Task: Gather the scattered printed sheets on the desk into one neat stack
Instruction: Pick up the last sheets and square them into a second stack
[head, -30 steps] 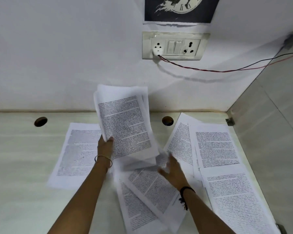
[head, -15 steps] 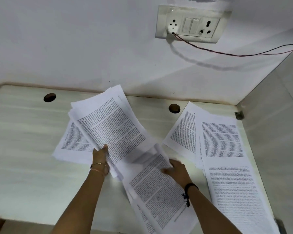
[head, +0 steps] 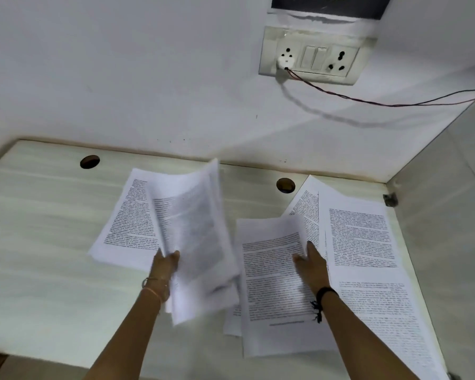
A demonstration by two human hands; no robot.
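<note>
Printed sheets [head: 192, 237] gripped in your left hand [head: 164, 266] have swung up off the page [head: 272, 270] that your flat, straight-fingered right hand [head: 311, 267] now pins beside it, ready to add; loose pages [head: 359, 231] remain beyond both hands on the desk [head: 39, 242].

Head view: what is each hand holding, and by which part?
Left hand grips the sheet bundle by its lower edge. Right hand presses flat on a desk sheet, holding nothing.

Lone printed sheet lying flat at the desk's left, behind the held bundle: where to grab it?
Likely pinch the white printed sheet at its near-left corner, coming from the left. It lies flat on the pale wooden desk, and the paper bundle in the left hand overlaps its right side.
</note>
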